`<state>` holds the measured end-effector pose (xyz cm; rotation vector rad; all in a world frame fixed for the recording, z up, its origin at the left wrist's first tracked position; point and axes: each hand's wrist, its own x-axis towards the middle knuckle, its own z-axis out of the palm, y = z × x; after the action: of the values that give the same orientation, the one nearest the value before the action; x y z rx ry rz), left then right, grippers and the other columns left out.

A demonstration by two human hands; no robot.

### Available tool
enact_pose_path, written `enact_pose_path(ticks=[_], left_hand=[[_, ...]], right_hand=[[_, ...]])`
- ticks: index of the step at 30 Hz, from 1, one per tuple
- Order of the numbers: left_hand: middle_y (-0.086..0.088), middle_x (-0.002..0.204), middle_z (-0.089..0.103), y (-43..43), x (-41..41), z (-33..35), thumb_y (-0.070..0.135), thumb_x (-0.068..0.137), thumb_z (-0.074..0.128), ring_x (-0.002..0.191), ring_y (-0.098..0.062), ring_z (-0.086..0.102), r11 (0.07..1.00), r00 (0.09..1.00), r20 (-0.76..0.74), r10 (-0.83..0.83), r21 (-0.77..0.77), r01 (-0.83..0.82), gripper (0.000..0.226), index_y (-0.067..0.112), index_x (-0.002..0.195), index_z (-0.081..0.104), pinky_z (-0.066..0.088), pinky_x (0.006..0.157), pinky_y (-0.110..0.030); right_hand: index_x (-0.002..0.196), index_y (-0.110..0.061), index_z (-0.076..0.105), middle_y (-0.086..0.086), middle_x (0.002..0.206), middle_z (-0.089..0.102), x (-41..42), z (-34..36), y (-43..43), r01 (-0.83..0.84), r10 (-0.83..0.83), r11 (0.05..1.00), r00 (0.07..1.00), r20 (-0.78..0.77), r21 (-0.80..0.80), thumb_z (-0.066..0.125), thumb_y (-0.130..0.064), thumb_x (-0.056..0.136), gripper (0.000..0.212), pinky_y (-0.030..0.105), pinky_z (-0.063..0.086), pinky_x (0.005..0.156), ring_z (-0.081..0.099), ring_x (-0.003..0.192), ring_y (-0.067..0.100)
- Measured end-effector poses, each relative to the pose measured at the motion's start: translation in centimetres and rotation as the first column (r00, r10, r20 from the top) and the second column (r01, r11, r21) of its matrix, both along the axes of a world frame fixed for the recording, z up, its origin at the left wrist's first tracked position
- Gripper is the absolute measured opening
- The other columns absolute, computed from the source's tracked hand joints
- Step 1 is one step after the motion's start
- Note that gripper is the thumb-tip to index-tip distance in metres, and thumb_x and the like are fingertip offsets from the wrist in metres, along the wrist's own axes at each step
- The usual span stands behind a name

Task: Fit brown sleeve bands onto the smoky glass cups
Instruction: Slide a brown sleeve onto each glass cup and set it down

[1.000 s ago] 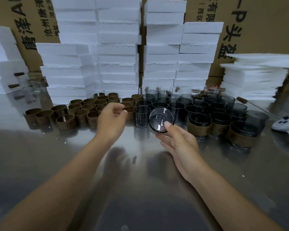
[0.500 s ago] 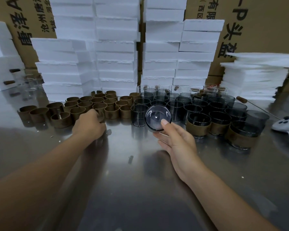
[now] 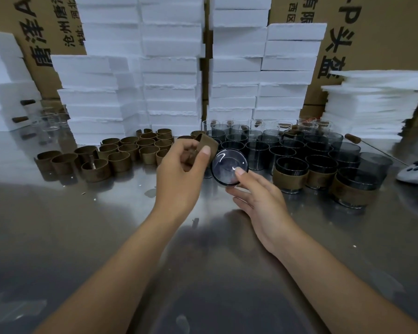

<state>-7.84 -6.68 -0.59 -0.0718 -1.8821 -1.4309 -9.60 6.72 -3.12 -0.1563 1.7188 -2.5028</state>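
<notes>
here the left hand (image 3: 179, 174) pinched a brown sleeve band (image 3: 204, 148) between thumb and curled fingers, just beside a smoky glass cup (image 3: 229, 168). the right hand (image 3: 258, 201) gripped that cup, tipped base toward the camera, above the steel table (image 3: 82, 237).

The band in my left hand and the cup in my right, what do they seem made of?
Brown sleeve band: probably cork or leather-like board, matte; its surface is dull with no glints. Smoky glass cup: tinted glass, glossy; see-through, with bright highlights on its base.
</notes>
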Motion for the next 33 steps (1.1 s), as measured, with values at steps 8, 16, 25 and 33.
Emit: enact_pose_path(ticks=[8, 16, 25, 33], left_hand=[[0.017, 0.081, 0.066, -0.2, 1.0, 0.1, 0.017, 0.093, 0.06, 0.078, -0.002, 0.06, 0.965, 0.979, -0.026, -0.204, -0.176, 0.196, 0.015, 0.032, 0.09, 0.06, 0.046, 0.072, -0.017], [-0.001, 0.108, 0.058, 0.3, 1.0, -0.6, 0.017, 0.088, 0.057, 0.103, -0.008, 0.054, 0.897, 0.984, -0.058, -0.17, -0.422, 0.13, 0.012, 0.01, 0.094, 0.064, 0.042, 0.089, -0.018], [-0.001, 0.105, 0.06, 1.0, 1.4, -0.6, 0.015, 0.085, 0.065, 0.104, -0.007, 0.056, 0.929, 0.978, -0.146, -0.147, -0.361, 0.085, 0.012, 0.008, 0.095, 0.065, 0.042, 0.091, -0.018], [0.004, 0.118, 0.052, 1.6, 1.9, -0.7, 0.015, 0.074, 0.075, 0.114, -0.015, 0.054, 0.939, 0.978, -0.128, -0.163, -0.325, 0.114, 0.056, 0.016, 0.123, 0.049, 0.047, 0.095, -0.03]], right_hand=[[0.114, -0.011, 0.065, -0.003, 0.095, 0.072, -0.1, -0.1, 0.1, -0.024, 0.024, 1.0, 1.0, -0.014, 0.002, 0.067, -0.033, 0.085, 0.036, 0.024, 0.049, 0.082, 0.069, 0.101, 0.018], [0.086, -0.009, 0.066, 0.01, 0.091, 0.064, -0.2, 0.3, 0.4, -0.096, 0.108, 0.976, 0.993, 0.054, -0.196, 0.061, -0.018, 0.091, 0.012, 0.031, 0.06, 0.07, 0.064, 0.092, 0.022], [0.125, -0.019, 0.055, 0.008, 0.098, 0.061, -0.1, 0.7, 0.5, -0.197, 0.259, 0.887, 0.961, 0.097, -0.419, 0.06, -0.011, 0.088, 0.037, 0.04, 0.06, 0.074, 0.063, 0.096, 0.024], [0.1, -0.015, 0.074, 0.012, 0.096, 0.072, 0.1, 1.0, 0.5, -0.239, 0.304, 0.887, 0.946, 0.11, -0.396, 0.069, -0.047, 0.068, 0.046, 0.04, 0.058, 0.079, 0.067, 0.102, 0.024]])
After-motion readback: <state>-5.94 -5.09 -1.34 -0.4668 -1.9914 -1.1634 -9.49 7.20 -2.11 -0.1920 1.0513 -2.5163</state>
